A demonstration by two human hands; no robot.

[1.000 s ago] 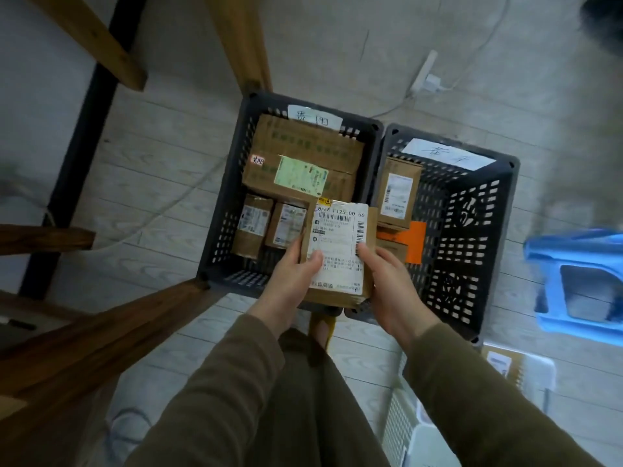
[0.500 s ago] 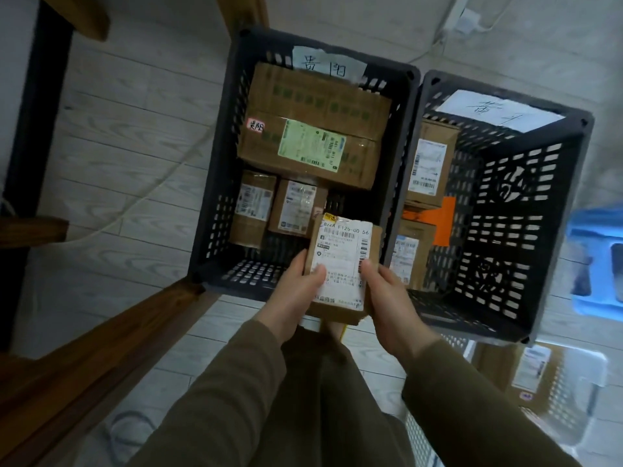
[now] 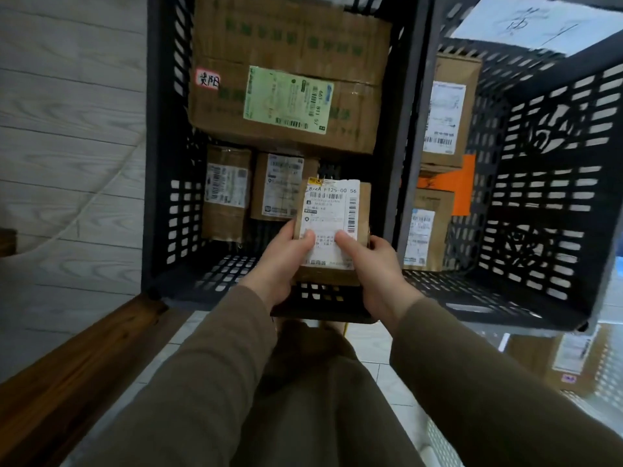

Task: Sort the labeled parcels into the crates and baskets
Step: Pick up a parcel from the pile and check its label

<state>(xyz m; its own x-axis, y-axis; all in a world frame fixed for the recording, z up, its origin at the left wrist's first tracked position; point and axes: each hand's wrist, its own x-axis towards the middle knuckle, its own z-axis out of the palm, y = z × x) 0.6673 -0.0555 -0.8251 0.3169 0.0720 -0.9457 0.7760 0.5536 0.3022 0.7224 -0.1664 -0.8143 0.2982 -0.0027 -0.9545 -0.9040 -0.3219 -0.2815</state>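
Grey plank floor (image 3: pixel 67 129) lies at the left of the frame, where the left crate (image 3: pixel 153 163) and the right crate (image 3: pixel 556 214) stand side by side. The labeled parcel (image 3: pixel 332 224) is at the centre, over the near end of the left crate. It seems best to lower it flat, label up, into the free corner beside the small boxes (image 3: pixel 256 190). The left hand (image 3: pixel 281 261) and the right hand (image 3: pixel 376 264) reach forward, fingers curled round its lower sides, thumbs pressing on the label.
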